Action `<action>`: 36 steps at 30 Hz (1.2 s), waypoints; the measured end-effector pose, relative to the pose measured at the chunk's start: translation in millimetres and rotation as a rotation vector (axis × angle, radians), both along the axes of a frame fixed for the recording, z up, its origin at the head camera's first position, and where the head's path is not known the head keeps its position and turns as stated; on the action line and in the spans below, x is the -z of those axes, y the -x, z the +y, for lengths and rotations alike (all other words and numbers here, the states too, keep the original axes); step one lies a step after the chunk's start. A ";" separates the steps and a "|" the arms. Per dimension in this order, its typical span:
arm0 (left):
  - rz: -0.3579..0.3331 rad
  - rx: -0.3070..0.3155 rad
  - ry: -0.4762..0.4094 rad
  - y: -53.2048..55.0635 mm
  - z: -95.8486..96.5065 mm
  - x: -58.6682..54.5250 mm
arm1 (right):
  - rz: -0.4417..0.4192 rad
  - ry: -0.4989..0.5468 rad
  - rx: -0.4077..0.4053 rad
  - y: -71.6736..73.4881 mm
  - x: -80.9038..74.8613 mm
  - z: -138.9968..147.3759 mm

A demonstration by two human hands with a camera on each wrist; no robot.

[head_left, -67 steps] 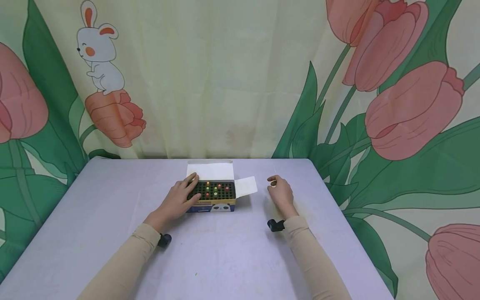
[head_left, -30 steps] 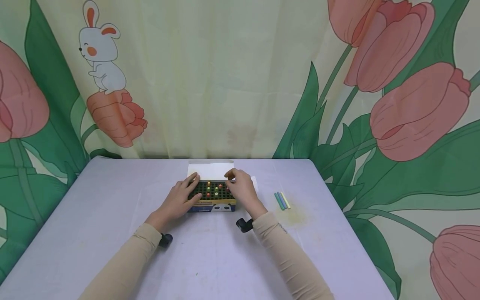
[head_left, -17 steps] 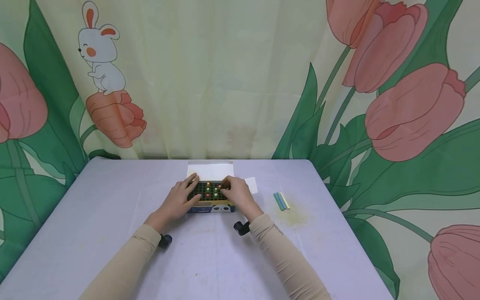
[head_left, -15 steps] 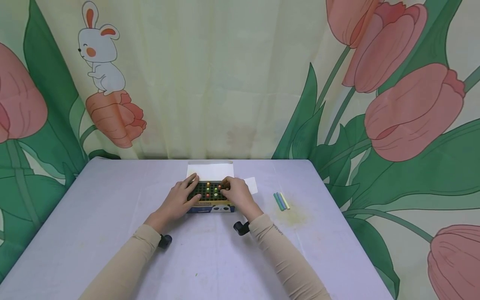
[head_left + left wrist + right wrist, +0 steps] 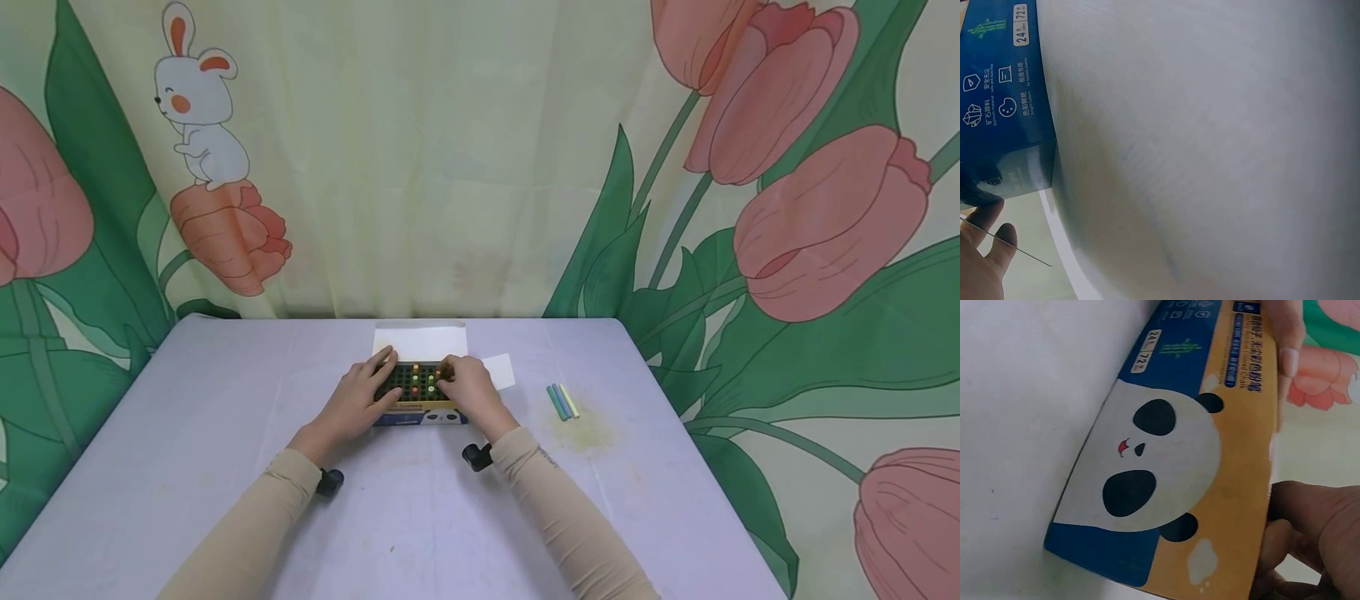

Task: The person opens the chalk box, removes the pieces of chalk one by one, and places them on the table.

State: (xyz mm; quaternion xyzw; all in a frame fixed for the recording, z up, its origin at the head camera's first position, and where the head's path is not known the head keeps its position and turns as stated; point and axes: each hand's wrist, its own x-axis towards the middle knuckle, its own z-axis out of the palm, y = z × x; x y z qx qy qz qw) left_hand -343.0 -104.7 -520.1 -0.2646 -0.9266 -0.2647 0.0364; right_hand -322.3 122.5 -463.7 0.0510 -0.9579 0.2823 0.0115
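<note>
A blue and yellow chalk box (image 5: 408, 417) with a panda on its front (image 5: 1185, 444) stands with its lid up. Several coloured chalks (image 5: 416, 378) poke out of its dark grid of holes. My left hand (image 5: 348, 408) rests over the left end of the box, fingers extended; part of it shows in the left wrist view, a hand (image 5: 982, 262) beside the box corner. At the right part of the grid, my right hand (image 5: 472, 392) has thumb and fingertips together at an orange-red chalk (image 5: 438, 373). Its curled fingers hide the nearby holes.
Three chalks, green, blue and yellow (image 5: 564, 402), lie side by side on the white tablecloth (image 5: 420, 517) to the right. A white side flap (image 5: 500, 372) sticks out behind my right hand. The raised lid (image 5: 420, 340) stands at the back, before a patterned curtain.
My right hand has moved left from the three chalks to the box, then slightly further left over the grid, its fingertips closing at a chalk. The left hand has stayed put.
</note>
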 end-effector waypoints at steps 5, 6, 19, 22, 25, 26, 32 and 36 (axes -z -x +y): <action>-0.008 -0.005 0.001 -0.7 -0.1 1.8 | 0.046 -0.103 -0.029 -3.1 4.7 -5.4; -0.012 -0.006 -0.003 -0.6 -0.3 1.9 | 0.061 -0.122 -0.037 -3.3 5.6 -6.4; 0.006 0.001 -0.024 1.6 -0.6 -2.2 | 0.113 -0.158 -0.035 0.3 8.8 -9.2; 0.006 -0.001 -0.012 1.8 0.1 -3.0 | 0.106 -0.151 -0.033 0.5 8.7 -9.0; 0.004 -0.004 -0.006 1.8 0.7 -3.1 | 0.091 -0.135 -0.032 1.1 8.7 -9.0; 0.004 -0.004 -0.007 1.8 0.7 -2.9 | 0.088 -0.130 -0.033 1.3 8.8 -9.0; 0.012 0.000 -0.017 1.8 0.3 -0.4 | 0.095 -0.110 -0.030 0.3 8.6 -7.8; 0.012 0.000 -0.016 1.4 0.4 0.5 | 0.089 -0.080 -0.031 -1.4 8.4 -7.1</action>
